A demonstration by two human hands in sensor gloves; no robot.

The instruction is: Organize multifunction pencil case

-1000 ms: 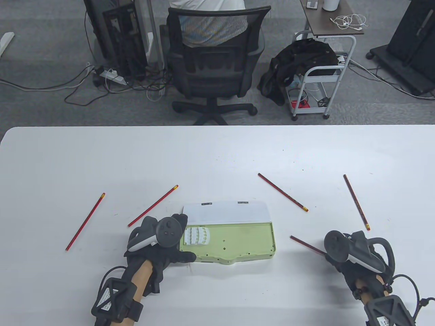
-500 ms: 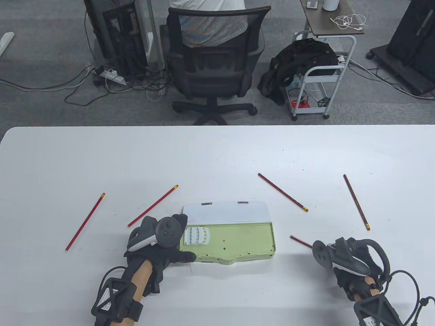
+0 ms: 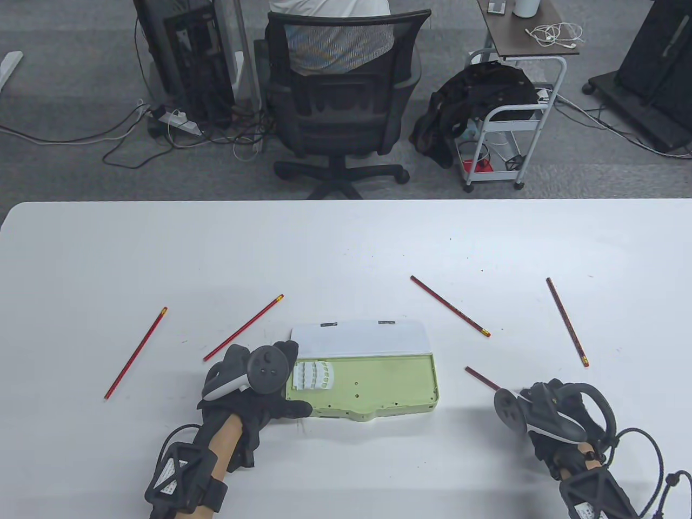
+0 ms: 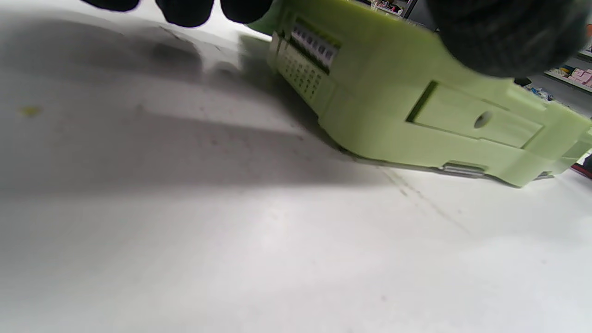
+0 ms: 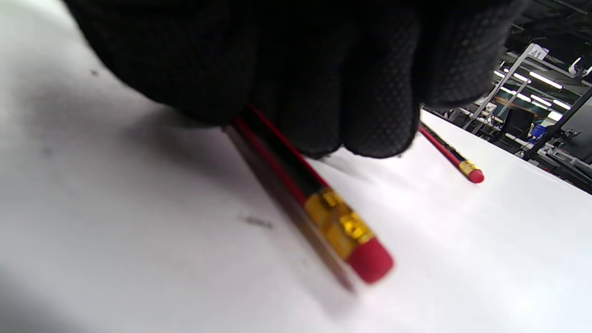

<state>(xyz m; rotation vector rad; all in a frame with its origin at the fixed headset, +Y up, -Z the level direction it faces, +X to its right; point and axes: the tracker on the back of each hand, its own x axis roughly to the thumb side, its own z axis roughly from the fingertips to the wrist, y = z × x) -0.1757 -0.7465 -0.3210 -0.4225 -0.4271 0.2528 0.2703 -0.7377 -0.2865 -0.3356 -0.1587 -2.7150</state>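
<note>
Picking up: right grip (image 5: 323,92) pinching a red-and-black eraser-tipped pencil (image 5: 296,185) just right of the open pale-green plastic pencil case (image 3: 373,384), left grip (image 3: 254,389) steadying that case's left end; next, probably lifting into its tray.

Table view looks down from above; wrist views skim the table (image 3: 346,243) closely.
</note>
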